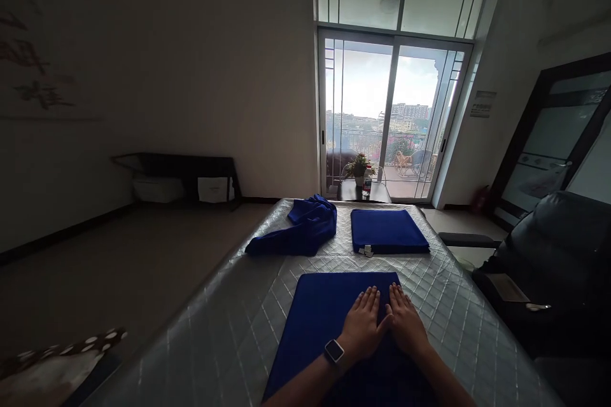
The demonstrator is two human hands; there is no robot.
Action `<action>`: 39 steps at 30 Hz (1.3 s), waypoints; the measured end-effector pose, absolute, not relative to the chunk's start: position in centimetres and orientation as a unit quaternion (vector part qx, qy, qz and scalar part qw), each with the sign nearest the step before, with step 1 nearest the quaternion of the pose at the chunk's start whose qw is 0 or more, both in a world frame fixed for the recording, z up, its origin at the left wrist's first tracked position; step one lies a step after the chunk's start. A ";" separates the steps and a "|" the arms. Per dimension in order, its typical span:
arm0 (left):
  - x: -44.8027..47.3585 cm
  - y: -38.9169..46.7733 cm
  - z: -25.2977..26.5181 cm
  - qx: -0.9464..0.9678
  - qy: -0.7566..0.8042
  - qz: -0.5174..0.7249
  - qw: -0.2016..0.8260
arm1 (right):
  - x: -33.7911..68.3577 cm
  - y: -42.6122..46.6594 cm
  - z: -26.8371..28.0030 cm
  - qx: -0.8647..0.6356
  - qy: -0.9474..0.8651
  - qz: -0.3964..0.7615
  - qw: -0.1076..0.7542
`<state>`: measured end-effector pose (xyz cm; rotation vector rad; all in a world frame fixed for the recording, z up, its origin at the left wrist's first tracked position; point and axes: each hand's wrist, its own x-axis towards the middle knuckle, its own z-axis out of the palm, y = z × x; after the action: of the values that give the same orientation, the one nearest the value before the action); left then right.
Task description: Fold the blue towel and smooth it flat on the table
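Observation:
A blue folded cloth lies flat on the quilted silver table cover right in front of me. My left hand, with a square watch on its wrist, rests palm down on this cloth, fingers stretched out. Beside it, my right hand lies flat near the cloth's right edge, fingers also straight. The two thumbs meet or nearly meet. Farther back sits a neatly folded blue cloth with white tags at its front edge. A crumpled blue cloth is heaped to its left.
Beyond the table's far end, a small dark table holds a potted plant and a bottle before glass sliding doors. A black armchair stands close on the right. A low black rack lines the left wall.

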<state>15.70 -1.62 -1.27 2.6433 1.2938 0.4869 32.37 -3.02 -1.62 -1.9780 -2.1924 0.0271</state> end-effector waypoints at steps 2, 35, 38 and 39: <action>12.8 -1.2 -1.2 0.872 0.459 0.152 0.074 | 32.1 -3.1 -1.3 -0.681 -0.725 0.026 0.104; 18.4 -6.0 -0.1 0.909 0.358 0.179 0.119 | 32.8 -9.2 -3.5 -0.664 -0.740 0.013 0.111; 16.4 -5.7 -0.3 0.902 0.384 0.165 0.106 | 32.5 -9.3 -2.5 -0.675 -0.729 0.034 0.103; 15.1 -5.4 -0.4 0.899 0.397 0.156 0.098 | 32.3 -9.4 -2.1 -0.679 -0.726 0.041 0.101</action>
<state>15.11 -5.43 -0.39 2.6598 1.1755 0.4620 32.28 -9.43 -2.06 -2.0067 -2.1442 0.1223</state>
